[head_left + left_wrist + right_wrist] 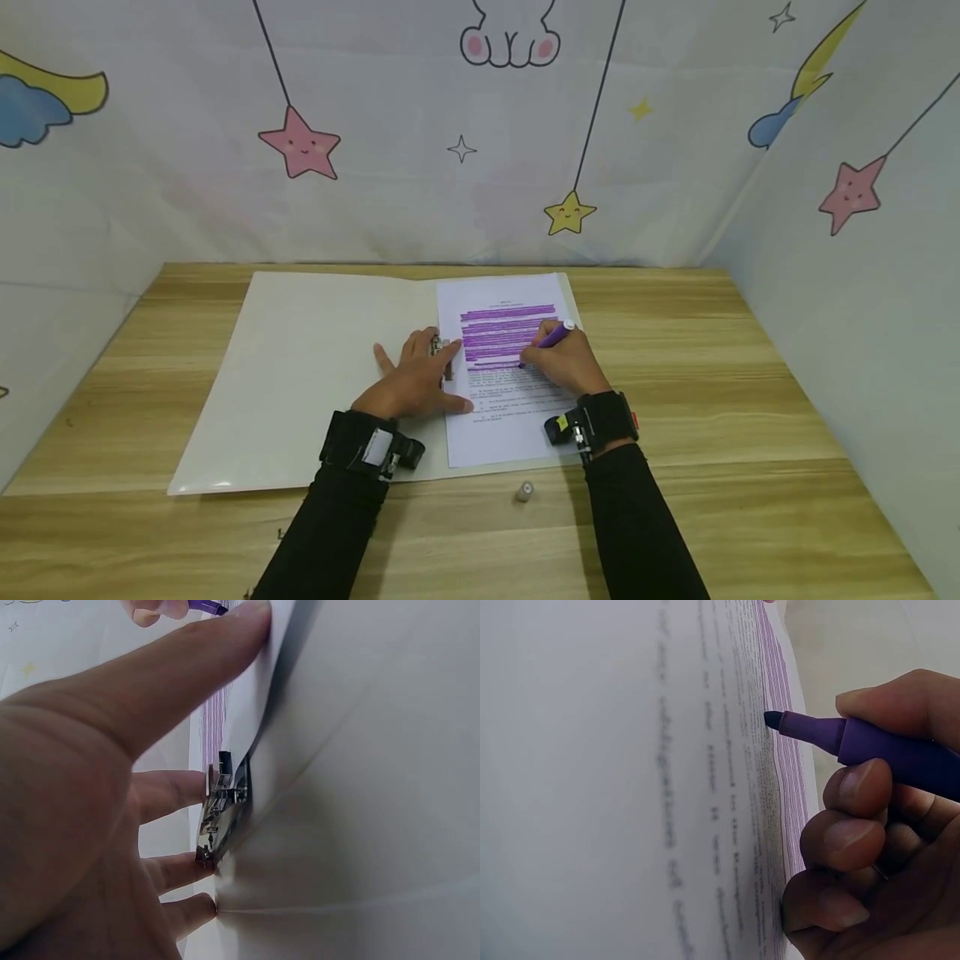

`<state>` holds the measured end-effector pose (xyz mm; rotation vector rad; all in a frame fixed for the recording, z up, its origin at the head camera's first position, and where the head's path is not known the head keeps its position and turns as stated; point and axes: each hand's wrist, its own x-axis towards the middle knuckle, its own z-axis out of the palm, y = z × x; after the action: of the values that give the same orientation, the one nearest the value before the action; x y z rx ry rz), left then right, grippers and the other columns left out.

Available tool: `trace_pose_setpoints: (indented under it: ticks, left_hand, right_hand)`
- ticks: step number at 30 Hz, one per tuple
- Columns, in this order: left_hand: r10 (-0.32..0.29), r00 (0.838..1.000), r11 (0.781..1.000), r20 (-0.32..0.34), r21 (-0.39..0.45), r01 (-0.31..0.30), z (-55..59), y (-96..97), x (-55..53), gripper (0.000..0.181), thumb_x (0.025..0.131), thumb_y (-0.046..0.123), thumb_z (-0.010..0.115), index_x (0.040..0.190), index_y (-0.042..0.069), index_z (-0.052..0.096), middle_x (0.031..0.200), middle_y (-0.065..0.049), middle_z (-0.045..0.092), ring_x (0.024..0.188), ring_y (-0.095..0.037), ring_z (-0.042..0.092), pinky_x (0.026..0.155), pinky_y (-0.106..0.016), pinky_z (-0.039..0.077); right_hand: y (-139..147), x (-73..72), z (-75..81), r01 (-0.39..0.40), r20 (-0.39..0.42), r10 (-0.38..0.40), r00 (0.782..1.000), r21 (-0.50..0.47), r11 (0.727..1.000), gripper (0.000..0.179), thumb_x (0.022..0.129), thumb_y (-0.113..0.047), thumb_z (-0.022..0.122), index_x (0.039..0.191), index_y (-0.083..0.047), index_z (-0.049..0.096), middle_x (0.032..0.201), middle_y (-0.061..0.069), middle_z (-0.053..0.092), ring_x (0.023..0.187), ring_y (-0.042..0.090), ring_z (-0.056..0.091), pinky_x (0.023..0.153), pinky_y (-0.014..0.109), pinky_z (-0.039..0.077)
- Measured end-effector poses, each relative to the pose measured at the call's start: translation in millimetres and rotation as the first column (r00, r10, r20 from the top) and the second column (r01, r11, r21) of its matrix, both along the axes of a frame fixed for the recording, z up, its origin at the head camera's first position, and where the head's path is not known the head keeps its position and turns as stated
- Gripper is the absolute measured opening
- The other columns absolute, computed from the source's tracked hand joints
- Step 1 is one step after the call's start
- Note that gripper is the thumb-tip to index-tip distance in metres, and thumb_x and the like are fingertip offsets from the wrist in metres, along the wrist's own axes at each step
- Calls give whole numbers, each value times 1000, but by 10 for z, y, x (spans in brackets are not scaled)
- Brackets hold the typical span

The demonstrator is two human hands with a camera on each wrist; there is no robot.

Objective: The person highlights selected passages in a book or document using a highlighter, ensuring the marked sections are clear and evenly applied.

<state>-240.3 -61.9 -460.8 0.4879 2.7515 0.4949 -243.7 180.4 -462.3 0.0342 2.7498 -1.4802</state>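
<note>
Pinching the purple marker (915,765) between thumb and curled fingers, the right hand (568,365) holds its nib at the lowest of the purple lines (498,342) on the printed sheet (495,446), laid over the right half of an unfolded white folder (315,375). Light, even strokes along each row should keep the lines straight. The left hand (408,385), fingers spread and gripping nothing, lies over the metal clip (217,801), thumb on the sheet's bowed left edge; pressing flatter would steady it, though thumb and clip may crowd that margin. A loose cap (525,491) sits on the table (720,392)
</note>
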Motion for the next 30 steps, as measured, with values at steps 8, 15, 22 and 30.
trace_pose_setpoints:
  ticks: [8,15,22,30]
  left_hand:
    - [-6,1000,1000,-5,-1,6,36,12,7,97,79,52,82,158,21,35,163,-20,13,148,-43,8,102,-78,-11]
    - [3,1000,1000,4,3,-3,42,11,16,97,79,51,83,158,21,34,163,-20,12,148,-42,7,102,-77,-12]
    - [5,1000,1000,3,11,-5,31,2,9,97,79,50,83,158,21,34,163,-20,12,148,-42,6,102,-77,-13]
    - [-1,1000,1000,-4,-2,1,17,-7,-9,97,79,52,82,159,22,34,163,-19,11,148,-42,6,102,-77,-12]
  right_hand:
    - [15,-6,1,11,4,-11,1000,-3,1000,22,78,-13,74,73,-9,53,67,1,50,62,19,44,51,31,27]
    - [25,6,9,-6,-7,6,1000,8,1000,22,80,-13,74,74,-9,54,70,3,53,65,21,48,52,31,28]
    - [39,-4,7,-10,-9,10,1000,11,1000,22,80,-12,74,74,-8,53,70,4,53,66,22,48,53,32,29]
    - [54,-22,6,-3,4,3,1000,-6,1000,22,81,-13,75,76,-8,54,72,5,55,65,22,48,52,31,28]
